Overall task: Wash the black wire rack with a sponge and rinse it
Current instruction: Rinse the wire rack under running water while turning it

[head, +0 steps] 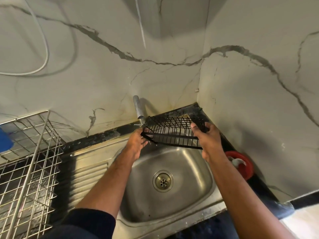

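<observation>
black wire rack (pixel 172 131) hangs over the steel sink (pixel 198 183), just under the tap (pixel 138 107); left hand (pixel 137 143) and right hand (pixel 208 138) each grip one end.

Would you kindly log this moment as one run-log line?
left hand: grips black wire rack | right hand: grips rack | over sink, at tap | sponge: unseen
</observation>
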